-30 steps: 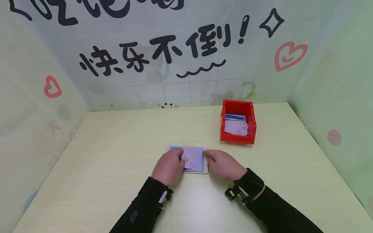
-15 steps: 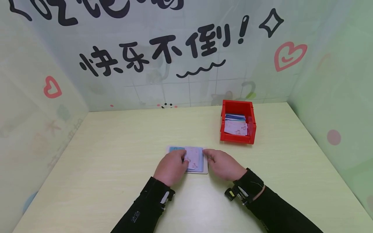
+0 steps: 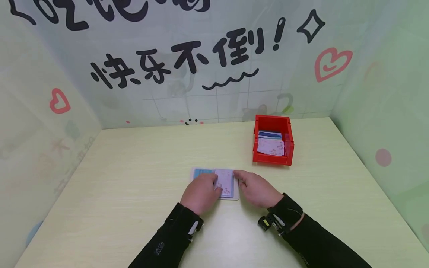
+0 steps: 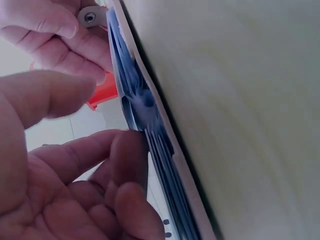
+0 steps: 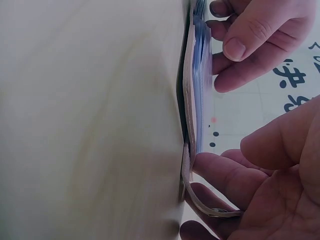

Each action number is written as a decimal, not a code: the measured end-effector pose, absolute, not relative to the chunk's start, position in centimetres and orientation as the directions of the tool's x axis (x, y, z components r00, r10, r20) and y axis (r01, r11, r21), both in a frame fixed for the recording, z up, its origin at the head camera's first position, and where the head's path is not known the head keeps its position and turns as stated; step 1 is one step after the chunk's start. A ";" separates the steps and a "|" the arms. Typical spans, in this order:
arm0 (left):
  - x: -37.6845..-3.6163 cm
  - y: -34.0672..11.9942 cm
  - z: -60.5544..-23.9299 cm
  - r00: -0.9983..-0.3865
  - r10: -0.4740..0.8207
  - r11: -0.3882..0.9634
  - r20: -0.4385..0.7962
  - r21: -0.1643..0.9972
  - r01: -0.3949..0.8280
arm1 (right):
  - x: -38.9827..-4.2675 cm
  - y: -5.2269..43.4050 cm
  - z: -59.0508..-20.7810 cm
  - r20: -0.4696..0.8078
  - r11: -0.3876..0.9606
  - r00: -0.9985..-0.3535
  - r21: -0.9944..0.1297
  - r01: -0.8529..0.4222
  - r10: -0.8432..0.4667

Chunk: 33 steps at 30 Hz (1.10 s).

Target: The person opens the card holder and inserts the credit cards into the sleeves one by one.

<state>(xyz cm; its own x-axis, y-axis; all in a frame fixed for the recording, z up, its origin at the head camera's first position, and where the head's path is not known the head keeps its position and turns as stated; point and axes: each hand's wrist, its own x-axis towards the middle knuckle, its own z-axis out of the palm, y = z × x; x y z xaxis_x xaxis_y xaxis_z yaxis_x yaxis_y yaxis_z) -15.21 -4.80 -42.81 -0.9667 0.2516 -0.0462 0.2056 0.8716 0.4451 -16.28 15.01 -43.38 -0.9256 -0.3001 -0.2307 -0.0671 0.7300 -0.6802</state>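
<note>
A card holder (image 3: 236, 194) lies spread on the table with its clear sleeves uppermost. On its right half is a pink flowered card (image 3: 226, 181), seemingly in a sleeve; a blue card (image 3: 202, 171) shows at the left. My left hand (image 3: 201, 192) reaches over the middle, its fingertips touching the card's left edge and its thumb apart from the fingers in the left wrist view. At the holder's right edge, my right hand (image 3: 256, 189) touches the side with its fingers, thumb free. A snap strap (image 5: 215, 212) bends out beside those fingers.
Behind and to the right stands a red bin (image 3: 273, 160) with several cards (image 3: 270, 146) in it. The pale wooden table (image 3: 134, 167) ends at printed curtains on the back and both sides.
My left hand has moved a little to the right, and the pink card has shifted right with it, now nearer the sleeve's right edge. The right hand has stayed in place.
</note>
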 end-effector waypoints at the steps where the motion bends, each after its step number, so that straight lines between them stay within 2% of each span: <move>1: -15.2 -4.7 -42.9 -0.966 0.256 0.877 -0.046 0.431 0.212 | -16.3 15.0 -43.4 -0.230 0.731 -0.926 -0.679 -0.069 -0.300; 13: -15.2 -2.8 -43.3 -0.959 0.280 0.915 -0.050 0.318 0.250 | -16.3 15.1 -43.5 -0.196 0.725 -0.931 -0.681 -0.097 -0.309; 22: -14.9 -1.8 -43.1 -0.974 0.220 0.946 -0.059 0.256 0.198 | -16.4 15.2 -43.5 -0.188 0.722 -0.932 -0.684 -0.104 -0.312; 33: -14.9 -2.4 -43.0 -0.961 0.271 0.925 -0.060 0.292 0.243 | -16.2 15.2 -43.5 -0.196 0.711 -0.932 -0.698 -0.087 -0.306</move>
<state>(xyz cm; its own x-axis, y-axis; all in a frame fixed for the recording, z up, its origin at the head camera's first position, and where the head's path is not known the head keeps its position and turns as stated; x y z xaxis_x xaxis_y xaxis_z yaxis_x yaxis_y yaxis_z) -14.88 -2.44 -42.95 -0.9605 0.2715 -0.0605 0.2430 0.9250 0.2921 -16.23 15.16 -43.54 -0.9317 -0.3058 -0.1960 -0.0866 0.7110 -0.6978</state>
